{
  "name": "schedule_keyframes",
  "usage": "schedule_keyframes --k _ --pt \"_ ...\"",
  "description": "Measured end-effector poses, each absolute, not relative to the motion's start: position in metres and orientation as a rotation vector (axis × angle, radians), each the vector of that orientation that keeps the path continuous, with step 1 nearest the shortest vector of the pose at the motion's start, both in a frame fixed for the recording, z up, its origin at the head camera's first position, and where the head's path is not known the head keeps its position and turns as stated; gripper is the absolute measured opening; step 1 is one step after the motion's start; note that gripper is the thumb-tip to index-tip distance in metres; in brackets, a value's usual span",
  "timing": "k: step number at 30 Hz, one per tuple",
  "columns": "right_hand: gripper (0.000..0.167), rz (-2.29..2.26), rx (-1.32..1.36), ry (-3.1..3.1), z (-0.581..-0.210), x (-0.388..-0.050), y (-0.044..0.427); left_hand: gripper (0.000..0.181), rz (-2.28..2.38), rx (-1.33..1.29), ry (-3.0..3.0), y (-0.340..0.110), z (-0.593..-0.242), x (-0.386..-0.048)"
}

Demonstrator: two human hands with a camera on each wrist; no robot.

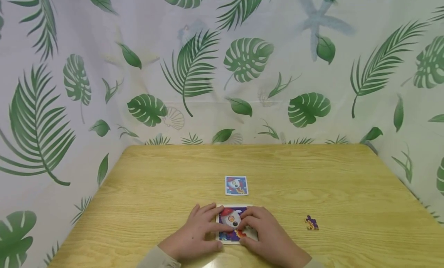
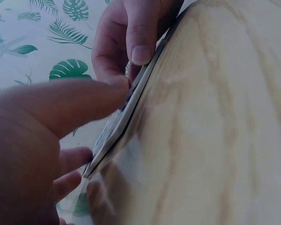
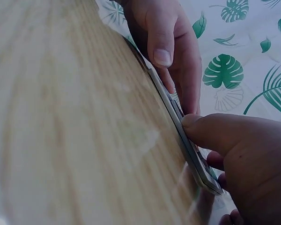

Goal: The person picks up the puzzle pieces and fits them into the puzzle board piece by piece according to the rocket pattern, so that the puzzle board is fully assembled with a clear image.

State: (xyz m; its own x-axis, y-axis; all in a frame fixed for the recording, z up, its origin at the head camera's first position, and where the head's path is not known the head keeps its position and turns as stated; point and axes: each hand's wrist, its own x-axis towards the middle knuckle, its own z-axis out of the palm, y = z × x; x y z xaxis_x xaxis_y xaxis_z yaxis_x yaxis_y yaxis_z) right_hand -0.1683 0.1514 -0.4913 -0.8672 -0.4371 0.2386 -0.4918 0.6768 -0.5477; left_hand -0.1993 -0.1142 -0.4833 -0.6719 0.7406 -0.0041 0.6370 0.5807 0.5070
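Observation:
A small jigsaw puzzle (image 1: 230, 218) with a white border lies on the table, showing a white character with a red top and orange flames on purple. On its left side rests my left hand (image 1: 201, 231), index finger stretched across the picture and thumb by the lower left corner. My right hand (image 1: 265, 231) bends over the right side, its fingers and thumb pinching at a flame-patterned puzzle piece, partly hidden. A bare greyish patch shows under that palm. In the right wrist view, the right thumb (image 3: 215, 131) touches the puzzle's edge.
A loose purple and orange puzzle piece (image 1: 311, 223) lies to the right of my right hand. Beyond the puzzle is a small picture card (image 1: 236, 185) with a similar image. Leaf-patterned curtain (image 1: 243, 118) surrounds the wooden table (image 1: 156, 183).

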Motion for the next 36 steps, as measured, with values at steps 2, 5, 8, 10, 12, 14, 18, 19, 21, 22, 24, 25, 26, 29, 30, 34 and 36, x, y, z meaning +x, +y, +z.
schedule_keyframes --k 2,5,8,10,12,14,18,19,21,22,24,25,26,29,30,34,36 --pt "0.016 0.946 0.774 -2.792 -0.492 -0.168 0.151 0.042 0.717 1.172 2.563 -0.115 -0.483 -0.199" --pt "0.017 0.936 0.774 -2.775 -0.494 -0.168 0.151 0.041 0.731 1.198 2.536 -0.115 -0.483 -0.200" --pt "0.017 0.934 0.780 -2.761 -0.495 -0.168 0.151 0.040 0.730 1.211 2.532 -0.116 -0.484 -0.200" --pt "0.017 0.937 0.787 -2.757 -0.495 -0.168 0.152 0.040 0.733 1.218 2.531 -0.116 -0.484 -0.200" --pt "0.015 0.947 0.811 -2.739 -0.494 -0.168 0.154 0.040 0.731 1.227 2.530 -0.117 -0.485 -0.201" --pt "0.014 0.949 0.842 -2.713 -0.493 -0.167 0.155 0.039 0.731 1.236 2.530 -0.118 -0.485 -0.201" --pt "0.014 0.944 0.895 -2.667 -0.489 -0.167 0.156 0.039 0.720 1.237 2.538 -0.119 -0.486 -0.203" --pt "0.014 0.942 0.897 -2.665 -0.489 -0.166 0.156 0.040 0.714 1.236 2.545 -0.119 -0.486 -0.203" --pt "0.013 0.947 0.898 -2.669 -0.488 -0.166 0.156 0.042 0.709 1.233 2.561 -0.118 -0.487 -0.203" --pt "0.013 0.954 0.899 -2.670 -0.489 -0.167 0.156 0.044 0.703 1.235 2.572 -0.118 -0.487 -0.203" --pt "0.014 0.967 0.893 -2.680 -0.490 -0.167 0.155 0.048 0.687 1.238 2.597 -0.118 -0.487 -0.202" --pt "0.014 0.975 0.890 -2.689 -0.491 -0.168 0.155 0.050 0.681 1.237 2.608 -0.118 -0.487 -0.202" --pt "0.015 0.988 0.889 -2.696 -0.491 -0.168 0.155 0.052 0.675 1.234 2.616 -0.118 -0.488 -0.201" --pt "0.017 1.026 0.878 -2.725 -0.492 -0.168 0.155 0.058 0.659 1.217 2.631 -0.118 -0.488 -0.200" --pt "0.017 1.037 0.868 -2.738 -0.492 -0.168 0.155 0.058 0.659 1.208 2.632 -0.118 -0.487 -0.200" --pt "0.014 1.083 0.800 -2.789 -0.491 -0.168 0.159 0.056 0.672 1.195 2.627 -0.117 -0.486 -0.200" --pt "0.013 1.088 0.736 -2.815 -0.490 -0.167 0.162 0.055 0.669 1.199 2.630 -0.116 -0.486 -0.200"
